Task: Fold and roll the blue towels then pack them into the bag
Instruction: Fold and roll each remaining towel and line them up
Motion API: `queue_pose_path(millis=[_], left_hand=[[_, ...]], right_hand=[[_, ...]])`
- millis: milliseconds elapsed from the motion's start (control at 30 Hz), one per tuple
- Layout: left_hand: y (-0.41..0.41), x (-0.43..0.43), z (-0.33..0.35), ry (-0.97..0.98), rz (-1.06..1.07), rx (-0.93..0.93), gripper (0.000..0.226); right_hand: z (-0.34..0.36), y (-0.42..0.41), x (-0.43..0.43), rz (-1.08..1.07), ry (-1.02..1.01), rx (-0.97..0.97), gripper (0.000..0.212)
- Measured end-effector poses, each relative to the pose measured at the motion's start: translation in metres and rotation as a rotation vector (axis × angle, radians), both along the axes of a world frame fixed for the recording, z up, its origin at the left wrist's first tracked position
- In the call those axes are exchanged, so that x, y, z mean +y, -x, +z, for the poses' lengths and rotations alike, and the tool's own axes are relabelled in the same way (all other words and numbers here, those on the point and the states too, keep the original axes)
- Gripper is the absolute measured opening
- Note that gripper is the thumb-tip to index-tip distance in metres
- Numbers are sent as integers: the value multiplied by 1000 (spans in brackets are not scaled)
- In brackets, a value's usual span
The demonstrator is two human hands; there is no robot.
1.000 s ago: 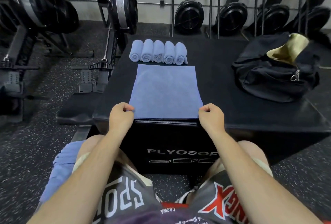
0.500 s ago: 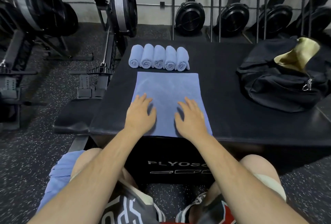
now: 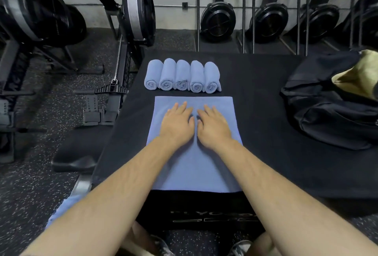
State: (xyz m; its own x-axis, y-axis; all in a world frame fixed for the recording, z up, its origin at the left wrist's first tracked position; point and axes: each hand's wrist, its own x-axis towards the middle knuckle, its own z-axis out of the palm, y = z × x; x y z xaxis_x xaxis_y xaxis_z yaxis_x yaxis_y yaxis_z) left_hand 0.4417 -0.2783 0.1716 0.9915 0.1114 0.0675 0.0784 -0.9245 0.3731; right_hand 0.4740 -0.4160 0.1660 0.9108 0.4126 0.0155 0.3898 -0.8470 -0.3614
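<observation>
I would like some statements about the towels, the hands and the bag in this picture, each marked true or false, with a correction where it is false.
1. Five rolled towels lie in a row on the black box. True.
2. The left hand grips a corner of the flat towel. False: it lies flat on the towel, fingers straight.
3. The right hand rests flat on the flat towel, beside the left hand. True.
4. The black bag already holds a rolled towel. False: no towel shows in it; only its light lining is seen at the opening.
5. The flat towel lies farther from the person than the rolled towels. False: it lies nearer, the rolls are behind it.
</observation>
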Motion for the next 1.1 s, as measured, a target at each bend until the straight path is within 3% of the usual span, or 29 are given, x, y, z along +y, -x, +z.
queue_pose_path(millis=[133, 233, 433, 667, 900, 1100], left_hand=[[-44, 5, -9, -87, -29, 134, 54], [-56, 37, -22, -127, 12, 192, 61], [-56, 78, -34, -122, 96, 154, 67], [-50, 76, -28, -179, 52, 158, 64], [18, 49, -29, -86, -58, 127, 58], [84, 49, -32, -58, -23, 135, 58]], right_hand=[[1, -41, 8, 27, 94, 34, 55], [-16, -63, -12, -67, 184, 77, 66], [-31, -71, -19, -128, 235, 11, 72], [-21, -67, -18, -112, 250, 81, 69], [-20, 6, 20, 57, 195, 87, 58], [-25, 74, 42, 105, 197, 78, 58]])
